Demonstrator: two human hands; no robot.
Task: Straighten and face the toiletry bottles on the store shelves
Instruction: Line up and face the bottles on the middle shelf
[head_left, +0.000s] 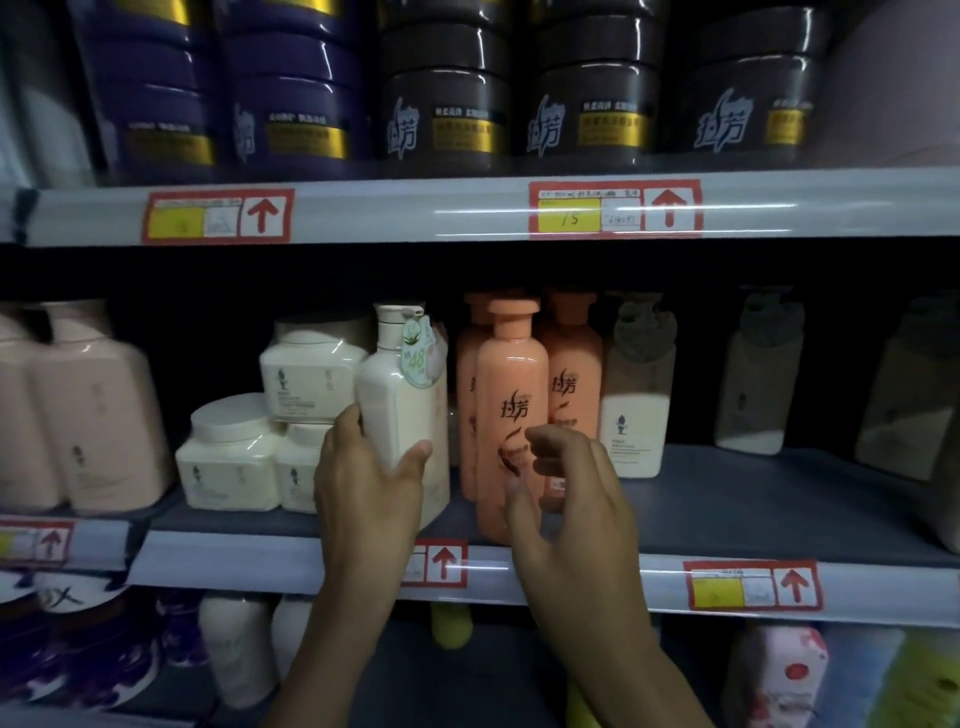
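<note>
On middle shelf (753, 499), left hand (363, 483) grips cream pump bottle (400, 410); best to twist its label forward, keeping it upright. Right hand (571, 499) half-curled at orange bottle (511, 384), grip unclear.

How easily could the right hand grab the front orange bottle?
Probably yes, easily: the right hand is open just in front of the orange bottle, with nothing between them. The left hand holds the cream bottle beside it.
</note>
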